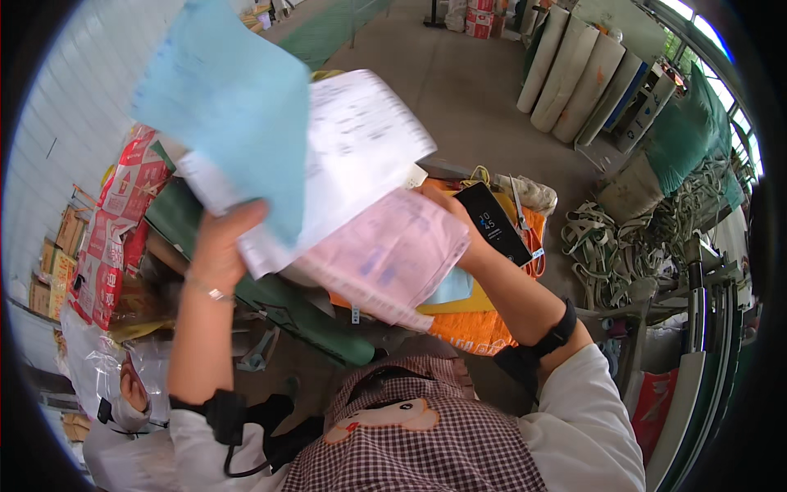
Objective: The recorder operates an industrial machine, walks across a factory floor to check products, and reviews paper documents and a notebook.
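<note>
My left hand point(231, 239) is closed on a light blue sheet point(238, 107) and a white printed sheet point(352, 135), which fan upward and look smeared by motion. A pink sheet point(393, 250) with faint writing spreads below them. My right hand point(461, 225) grips the right side of the papers near the pink sheet; its fingertips are partly hidden. Just right of that hand lies a black phone point(494, 223) with a lit clock screen, beside scissors point(520, 209). Under my right forearm are orange packaging point(475, 330) and a yellow sheet or folder point(463, 307).
A dark green roll point(316, 321) lies below the papers. Red-and-white sacks point(115, 234) stand at left, where another person's hand point(133, 389) shows. Tall pale rolls point(566, 78) stand at back right, with tangled straps point(619, 254) nearer.
</note>
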Action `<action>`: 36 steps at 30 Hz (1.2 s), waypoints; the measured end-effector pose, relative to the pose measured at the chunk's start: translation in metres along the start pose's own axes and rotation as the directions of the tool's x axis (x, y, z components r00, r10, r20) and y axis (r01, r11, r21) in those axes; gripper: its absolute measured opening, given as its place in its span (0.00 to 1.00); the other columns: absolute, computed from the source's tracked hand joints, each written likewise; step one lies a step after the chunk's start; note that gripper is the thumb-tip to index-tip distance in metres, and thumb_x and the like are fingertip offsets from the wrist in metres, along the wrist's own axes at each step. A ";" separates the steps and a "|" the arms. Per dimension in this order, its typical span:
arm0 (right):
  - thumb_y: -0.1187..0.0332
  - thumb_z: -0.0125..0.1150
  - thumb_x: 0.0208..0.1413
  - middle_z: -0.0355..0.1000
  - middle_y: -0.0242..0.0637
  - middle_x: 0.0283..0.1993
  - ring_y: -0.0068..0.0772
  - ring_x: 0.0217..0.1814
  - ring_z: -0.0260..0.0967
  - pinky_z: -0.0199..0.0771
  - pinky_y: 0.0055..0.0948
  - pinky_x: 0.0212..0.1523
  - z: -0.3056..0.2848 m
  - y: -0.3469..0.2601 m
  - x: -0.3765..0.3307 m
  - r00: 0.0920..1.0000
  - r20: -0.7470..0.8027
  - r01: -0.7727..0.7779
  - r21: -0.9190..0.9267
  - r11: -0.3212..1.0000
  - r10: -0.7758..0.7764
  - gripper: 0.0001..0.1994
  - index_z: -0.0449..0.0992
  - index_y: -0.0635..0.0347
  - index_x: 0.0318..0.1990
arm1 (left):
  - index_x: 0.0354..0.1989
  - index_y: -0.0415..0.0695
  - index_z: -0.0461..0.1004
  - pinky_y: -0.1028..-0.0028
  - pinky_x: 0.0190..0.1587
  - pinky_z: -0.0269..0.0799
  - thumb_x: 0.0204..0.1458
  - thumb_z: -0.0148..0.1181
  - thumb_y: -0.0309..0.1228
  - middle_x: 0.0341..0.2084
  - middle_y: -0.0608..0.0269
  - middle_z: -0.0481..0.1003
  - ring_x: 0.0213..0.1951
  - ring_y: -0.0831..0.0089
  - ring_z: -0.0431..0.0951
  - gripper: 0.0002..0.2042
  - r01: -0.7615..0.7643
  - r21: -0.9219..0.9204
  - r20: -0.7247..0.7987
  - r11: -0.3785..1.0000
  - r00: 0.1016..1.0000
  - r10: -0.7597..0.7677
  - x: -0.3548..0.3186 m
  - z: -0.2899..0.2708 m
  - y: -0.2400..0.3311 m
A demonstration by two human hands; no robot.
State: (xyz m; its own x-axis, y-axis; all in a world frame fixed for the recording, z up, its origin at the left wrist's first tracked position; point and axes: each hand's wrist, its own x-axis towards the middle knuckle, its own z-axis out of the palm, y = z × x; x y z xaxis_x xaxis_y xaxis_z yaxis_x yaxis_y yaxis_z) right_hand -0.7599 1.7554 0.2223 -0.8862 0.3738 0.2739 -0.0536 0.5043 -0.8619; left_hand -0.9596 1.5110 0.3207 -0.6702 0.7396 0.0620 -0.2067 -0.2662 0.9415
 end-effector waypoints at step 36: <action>0.70 0.57 0.45 0.73 0.44 0.33 0.45 0.44 0.71 0.50 0.45 0.65 0.018 -0.025 -0.051 0.979 0.161 0.062 -0.820 0.569 0.126 0.32 0.56 0.73 0.58 | 0.59 0.47 0.66 0.53 0.66 0.47 0.41 0.67 0.43 0.62 0.53 0.58 0.66 0.55 0.52 0.34 -0.816 0.561 0.779 -0.144 0.578 -0.242 0.010 0.071 -0.079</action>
State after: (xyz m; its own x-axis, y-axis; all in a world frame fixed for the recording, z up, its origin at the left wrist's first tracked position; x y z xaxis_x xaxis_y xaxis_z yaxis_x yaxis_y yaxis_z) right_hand -0.7220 1.7099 0.2228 -0.9484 0.3040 0.0901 0.2923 0.9483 -0.1233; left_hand -0.8994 1.5836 0.2708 0.2178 0.9738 0.0658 0.9759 -0.2183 -0.0002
